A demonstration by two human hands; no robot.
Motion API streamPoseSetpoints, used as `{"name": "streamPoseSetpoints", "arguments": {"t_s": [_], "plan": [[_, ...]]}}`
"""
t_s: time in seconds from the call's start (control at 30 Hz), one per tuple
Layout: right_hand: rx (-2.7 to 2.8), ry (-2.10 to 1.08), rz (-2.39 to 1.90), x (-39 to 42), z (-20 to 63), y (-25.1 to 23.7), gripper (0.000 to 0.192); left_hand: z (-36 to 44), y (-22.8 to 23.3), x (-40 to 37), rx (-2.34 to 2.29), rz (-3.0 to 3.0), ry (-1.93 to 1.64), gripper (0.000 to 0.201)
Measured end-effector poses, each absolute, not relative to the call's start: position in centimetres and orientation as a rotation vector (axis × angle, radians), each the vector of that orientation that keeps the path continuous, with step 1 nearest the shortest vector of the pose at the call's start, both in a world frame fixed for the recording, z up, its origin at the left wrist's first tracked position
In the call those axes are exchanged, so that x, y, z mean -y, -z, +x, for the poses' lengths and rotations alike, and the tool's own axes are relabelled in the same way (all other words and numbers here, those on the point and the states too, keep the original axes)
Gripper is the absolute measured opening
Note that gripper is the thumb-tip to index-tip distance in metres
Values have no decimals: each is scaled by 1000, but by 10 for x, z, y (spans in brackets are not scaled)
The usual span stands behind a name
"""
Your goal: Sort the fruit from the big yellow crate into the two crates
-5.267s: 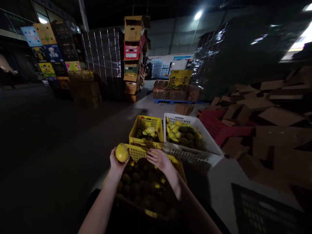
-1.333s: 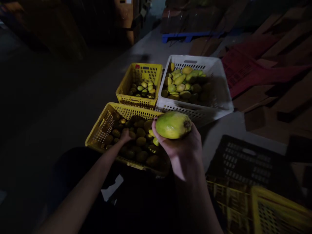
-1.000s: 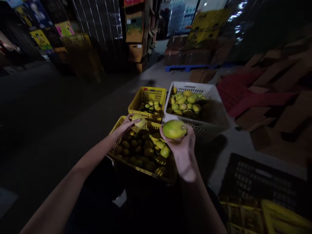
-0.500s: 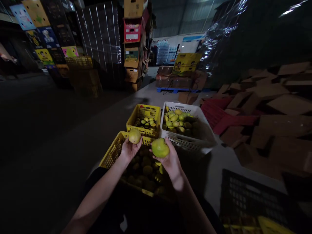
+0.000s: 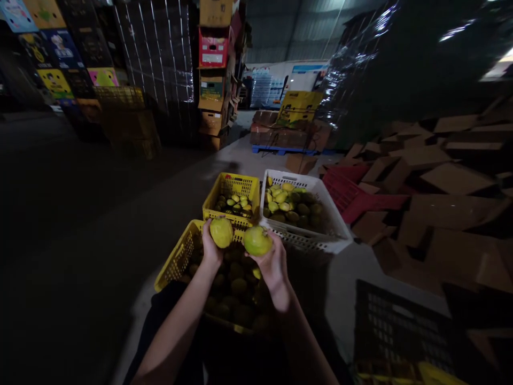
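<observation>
My left hand [image 5: 210,250] holds a small yellow-green mango [image 5: 221,232]. My right hand [image 5: 272,263] holds a larger green-yellow mango [image 5: 257,240] beside it. Both fruits are raised above the near yellow crate [image 5: 177,259], which is full of dark green mangoes. Just beyond it stands a smaller yellow crate [image 5: 230,187] with a few mangoes. A white crate [image 5: 324,241] to its right holds several yellow-green mangoes.
A black crate [image 5: 404,326] lies at the lower right, with a yellow crate edge [image 5: 441,377] below it. Red crates [image 5: 352,195] and flattened cardboard [image 5: 441,182] pile up on the right. Stacked cartons [image 5: 214,75] and wrapped pallets [image 5: 160,59] stand behind.
My left hand picked a mango out of the near crate and lifted it. My right hand brought its mango in beside it. The view tilted up from the crates.
</observation>
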State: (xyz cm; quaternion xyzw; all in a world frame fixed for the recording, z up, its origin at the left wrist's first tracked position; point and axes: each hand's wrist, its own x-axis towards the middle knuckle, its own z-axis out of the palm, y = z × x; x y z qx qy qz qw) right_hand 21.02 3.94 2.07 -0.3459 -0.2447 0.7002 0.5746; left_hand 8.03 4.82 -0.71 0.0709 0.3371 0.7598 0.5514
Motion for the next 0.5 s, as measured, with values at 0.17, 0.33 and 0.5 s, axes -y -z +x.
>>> {"name": "streamPoseSetpoints", "arguments": {"t_s": [0.17, 0.33, 0.5], "plan": [[902, -1418, -894, -37, 197, -11, 34, 83, 3, -46, -675, 199, -1879, 34], [1039, -1188, -911, -37, 183, 5, 31, 70, 2, -40, -612, 365, -1875, 30], [1087, -1116, -811, -37, 177, 14, 23, 61, -5, -32, -652, 420, -1917, 25]]}}
